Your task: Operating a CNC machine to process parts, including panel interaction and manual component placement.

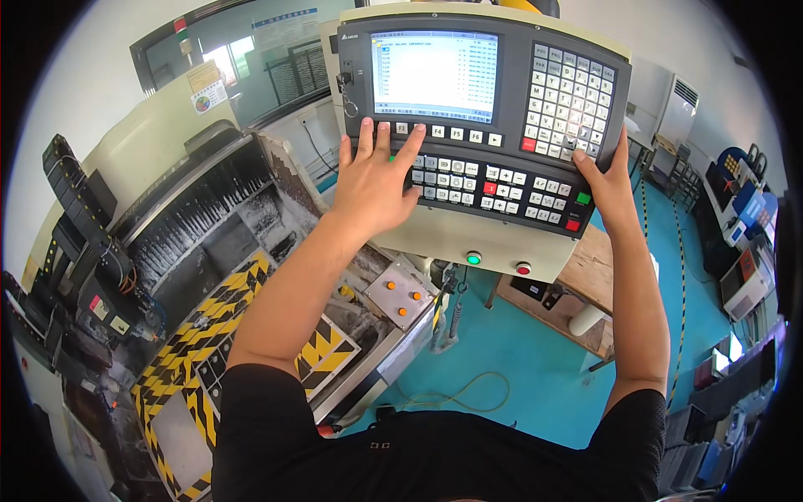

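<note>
I see my left hand (374, 180) open, fingers spread on the control panel (468, 180) keys; my right hand (604, 180) grips its right edge.

Control panel (502, 109), upper centre: matt grey plastic casing, glossy screen (433, 74). Machine bed (209, 217), left: rough, soiled metal. Floor (535, 368), lower centre: smooth teal paint. Wooden bench (590, 276), right of centre.
</note>
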Tool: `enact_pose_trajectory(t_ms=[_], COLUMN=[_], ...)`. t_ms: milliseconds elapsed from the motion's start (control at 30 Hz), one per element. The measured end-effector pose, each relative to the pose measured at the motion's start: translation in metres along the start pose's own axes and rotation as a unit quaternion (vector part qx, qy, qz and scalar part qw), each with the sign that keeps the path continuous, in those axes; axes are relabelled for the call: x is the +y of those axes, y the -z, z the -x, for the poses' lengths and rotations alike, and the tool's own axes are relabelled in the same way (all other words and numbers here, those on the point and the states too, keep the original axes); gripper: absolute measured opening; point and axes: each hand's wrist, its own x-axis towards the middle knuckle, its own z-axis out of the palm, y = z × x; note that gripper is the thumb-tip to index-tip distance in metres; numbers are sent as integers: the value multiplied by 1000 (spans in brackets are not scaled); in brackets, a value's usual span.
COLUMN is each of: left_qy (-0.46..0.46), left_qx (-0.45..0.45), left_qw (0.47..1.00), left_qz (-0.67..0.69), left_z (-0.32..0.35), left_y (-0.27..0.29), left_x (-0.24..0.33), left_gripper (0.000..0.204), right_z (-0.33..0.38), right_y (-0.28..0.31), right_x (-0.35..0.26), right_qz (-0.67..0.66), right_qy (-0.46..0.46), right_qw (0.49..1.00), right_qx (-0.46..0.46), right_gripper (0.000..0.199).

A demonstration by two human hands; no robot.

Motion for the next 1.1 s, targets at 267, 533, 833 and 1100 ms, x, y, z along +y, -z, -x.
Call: enact_pose_trajectory(t_ms=[267, 533, 833, 1100], left_qy=[9, 8, -5, -2], left_qx=[-29, -65, -44, -64], left_qw=[1000, 998, 999, 998], left_qz=[4, 8, 7, -8], left_z=[0, 11, 9, 11], left_y=[2, 5, 0, -1], left_x=[-1, 2, -1, -2], left_gripper=[94, 93, 90, 88], right_z=[-1, 5, -8, -23], right_y=[2, 3, 8, -9], right_x=[6, -5, 5, -13], right_qz=[8, 13, -7, 79], right_qy=[12, 1, 54, 48], right_qw=[1000, 1000, 998, 991], right_qx=[-2, -8, -12, 97], right_gripper=[112, 110, 110, 117])
